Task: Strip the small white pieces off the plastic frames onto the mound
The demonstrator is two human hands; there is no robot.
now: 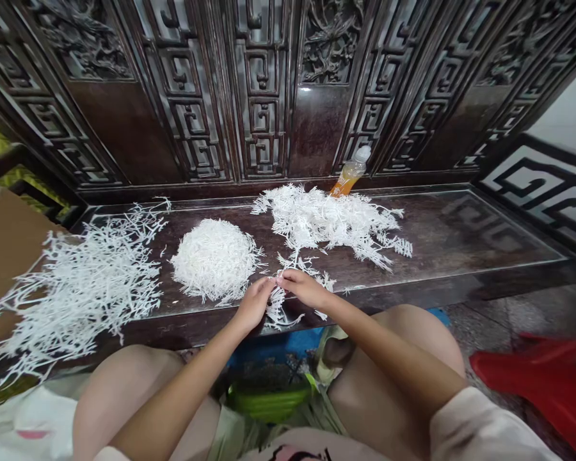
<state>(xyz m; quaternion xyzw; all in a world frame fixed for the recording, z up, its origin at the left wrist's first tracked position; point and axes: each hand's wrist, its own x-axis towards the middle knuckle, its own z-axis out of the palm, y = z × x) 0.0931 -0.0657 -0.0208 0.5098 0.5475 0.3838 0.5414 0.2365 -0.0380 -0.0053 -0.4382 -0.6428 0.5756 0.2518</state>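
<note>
The person is sitting at a dark wooden worktop with the left hand and right hand meeting over a small tangle of white plastic sprigs at its front edge. The fingers of both hands are curled and pressed together at the tips, apparently pinching fine strands, though the strands are too thin to be sure. The tangle is lying across the edge and is trailing over it, so a careless tug could be dragging pieces down towards the person's knees and the green plastic item below.

A round white mound is sitting just left of the hands, and its fringe is nearly touching them, so a sideways pull could be snagging it. A looser pile is spreading behind the right hand, with stray branches reaching towards the fingers. A third heap is spilling past the worktop's left end over brown cardboard. An orange drink bottle is leaning against the carved panel, exposed to a reaching arm. The widest open room is the bare wood to the right.
</note>
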